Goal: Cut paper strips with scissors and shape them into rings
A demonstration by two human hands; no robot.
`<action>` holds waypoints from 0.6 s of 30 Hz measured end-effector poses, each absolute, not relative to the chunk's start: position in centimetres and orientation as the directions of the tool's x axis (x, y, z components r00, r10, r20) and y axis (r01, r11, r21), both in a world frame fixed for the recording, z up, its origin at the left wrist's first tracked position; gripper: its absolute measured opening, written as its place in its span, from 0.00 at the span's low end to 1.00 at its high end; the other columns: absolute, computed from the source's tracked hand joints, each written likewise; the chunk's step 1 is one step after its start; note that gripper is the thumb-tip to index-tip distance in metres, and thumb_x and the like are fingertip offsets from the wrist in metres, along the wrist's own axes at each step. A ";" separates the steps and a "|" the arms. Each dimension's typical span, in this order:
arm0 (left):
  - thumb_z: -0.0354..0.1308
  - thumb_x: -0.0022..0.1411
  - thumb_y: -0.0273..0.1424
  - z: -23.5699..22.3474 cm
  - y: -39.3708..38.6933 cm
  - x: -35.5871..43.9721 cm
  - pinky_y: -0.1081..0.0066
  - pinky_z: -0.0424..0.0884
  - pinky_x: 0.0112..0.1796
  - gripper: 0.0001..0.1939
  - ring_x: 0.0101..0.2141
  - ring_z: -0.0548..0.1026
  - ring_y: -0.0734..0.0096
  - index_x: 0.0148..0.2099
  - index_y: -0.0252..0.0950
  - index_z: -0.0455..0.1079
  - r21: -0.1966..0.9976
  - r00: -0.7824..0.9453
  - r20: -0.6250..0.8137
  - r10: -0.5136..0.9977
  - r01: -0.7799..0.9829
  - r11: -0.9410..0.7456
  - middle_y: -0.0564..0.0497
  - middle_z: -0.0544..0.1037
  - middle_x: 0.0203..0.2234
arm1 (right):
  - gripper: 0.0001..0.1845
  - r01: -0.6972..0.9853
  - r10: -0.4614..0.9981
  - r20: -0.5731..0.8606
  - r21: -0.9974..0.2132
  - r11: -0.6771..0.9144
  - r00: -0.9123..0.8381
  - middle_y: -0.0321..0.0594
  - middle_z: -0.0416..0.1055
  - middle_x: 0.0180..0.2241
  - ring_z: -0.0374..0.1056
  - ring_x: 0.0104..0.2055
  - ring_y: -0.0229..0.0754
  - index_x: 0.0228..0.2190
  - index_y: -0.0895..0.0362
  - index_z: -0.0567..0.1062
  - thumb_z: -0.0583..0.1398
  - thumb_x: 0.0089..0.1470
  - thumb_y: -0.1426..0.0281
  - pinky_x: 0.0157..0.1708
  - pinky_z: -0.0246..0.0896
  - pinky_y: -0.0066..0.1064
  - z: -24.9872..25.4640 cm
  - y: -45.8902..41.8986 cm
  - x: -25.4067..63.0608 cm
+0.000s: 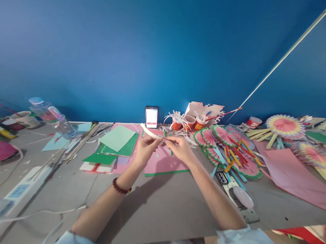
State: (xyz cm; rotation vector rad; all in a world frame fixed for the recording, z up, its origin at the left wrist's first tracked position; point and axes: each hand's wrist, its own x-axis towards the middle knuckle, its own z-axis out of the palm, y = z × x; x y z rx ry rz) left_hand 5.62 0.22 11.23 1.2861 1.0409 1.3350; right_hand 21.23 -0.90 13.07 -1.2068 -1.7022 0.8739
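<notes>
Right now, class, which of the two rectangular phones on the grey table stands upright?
The black-framed phone with the lit white screen, before the blue wall; the pale-backed phone lies flat, lenses up.

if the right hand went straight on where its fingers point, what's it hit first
Probably the left hand, which pinches a curved white paper strip, just ahead of the right hand; exact depth is unclear.

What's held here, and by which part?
A white strip, pinched near its right end by the left hand; whether the right hand grips it too is unclear.
</notes>
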 end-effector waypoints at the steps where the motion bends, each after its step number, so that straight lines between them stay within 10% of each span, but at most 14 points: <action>1: 0.66 0.48 0.41 11.2 0.2 5.6 0.75 0.60 0.19 0.13 0.16 0.63 0.78 0.25 0.36 0.76 0.984 0.030 0.162 0.986 -0.082 -0.159 0.54 0.73 0.16 | 0.14 0.356 0.956 0.240 -0.889 0.287 -0.171 0.37 0.75 0.25 0.69 0.29 0.39 0.28 0.59 0.80 0.56 0.54 0.66 0.32 0.61 0.27 13.0 -0.9 21.2; 18: 0.67 0.47 0.40 10.5 0.4 5.8 0.76 0.59 0.19 0.13 0.18 0.63 0.79 0.28 0.35 0.77 0.987 0.023 0.151 0.988 -0.066 -0.150 0.53 0.74 0.18 | 0.13 0.332 0.967 0.198 -0.912 0.242 -0.163 0.37 0.77 0.28 0.70 0.31 0.40 0.27 0.57 0.80 0.55 0.51 0.68 0.32 0.60 0.27 12.7 -0.5 21.2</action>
